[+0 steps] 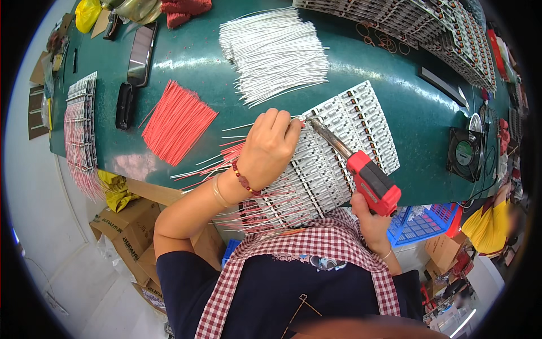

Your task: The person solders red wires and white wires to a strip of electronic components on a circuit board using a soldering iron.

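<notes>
My left hand (270, 148) is closed in a pinch on a thin wire at the upper left part of a white circuit board panel (370, 113); a bit of red shows at the fingertips. In my right hand (370, 225) is a red and black soldering gun (372, 183), gripped by its handle. Its metal tip meets the panel close beside my left fingertips. Rows of small parts cover the panel, and red and white wires (226, 155) stick out from its left side. The panel's near end lies against my checked apron (293, 240).
A pile of white wires (274, 53) and a bundle of red wires (178, 122) lie on the green table (197, 62). Wired panels (82, 133) stand at the left edge, more panels (395, 22) at the far right. A phone (141, 53), a fan (466, 153) and a blue basket (420, 226) are around.
</notes>
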`<state>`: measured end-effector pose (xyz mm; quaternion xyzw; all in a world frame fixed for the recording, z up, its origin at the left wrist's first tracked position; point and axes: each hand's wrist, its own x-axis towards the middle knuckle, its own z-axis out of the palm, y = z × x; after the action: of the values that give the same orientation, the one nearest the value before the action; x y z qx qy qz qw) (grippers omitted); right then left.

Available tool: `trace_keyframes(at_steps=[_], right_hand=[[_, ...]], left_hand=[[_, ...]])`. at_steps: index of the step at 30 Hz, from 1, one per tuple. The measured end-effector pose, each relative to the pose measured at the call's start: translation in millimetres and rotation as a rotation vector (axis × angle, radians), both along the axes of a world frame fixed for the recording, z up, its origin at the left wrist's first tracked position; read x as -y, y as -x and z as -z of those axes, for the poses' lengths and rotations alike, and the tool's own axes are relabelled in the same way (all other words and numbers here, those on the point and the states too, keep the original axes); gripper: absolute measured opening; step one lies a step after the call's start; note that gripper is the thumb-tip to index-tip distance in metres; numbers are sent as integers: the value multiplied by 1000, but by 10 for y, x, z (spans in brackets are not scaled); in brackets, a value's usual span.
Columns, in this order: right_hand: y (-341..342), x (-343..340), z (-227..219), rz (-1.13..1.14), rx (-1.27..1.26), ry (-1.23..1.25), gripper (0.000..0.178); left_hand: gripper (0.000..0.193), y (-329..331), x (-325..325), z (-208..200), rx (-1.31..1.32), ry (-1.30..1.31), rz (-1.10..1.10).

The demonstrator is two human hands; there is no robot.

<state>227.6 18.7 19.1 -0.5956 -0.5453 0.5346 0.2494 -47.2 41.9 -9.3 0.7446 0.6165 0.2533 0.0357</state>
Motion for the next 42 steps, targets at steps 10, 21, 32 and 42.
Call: trace_keyframes(at_steps=[10,21,32,42], right_hand=[[-111,-7,-12,-92,65,-50,22],[-21,-32,-91,-88,-57,-85,20],[-99,28,-78,-67,-125,-19,28],[-232,91,22,-83,-112,36,14]], left_hand=[[21,-3,4,7,2,4,-2],[21,1,14,-33,-72,10,-9],[23,-35,38,-31,-38,-104,80],[21,-79,11,-39,7,-12,61]])
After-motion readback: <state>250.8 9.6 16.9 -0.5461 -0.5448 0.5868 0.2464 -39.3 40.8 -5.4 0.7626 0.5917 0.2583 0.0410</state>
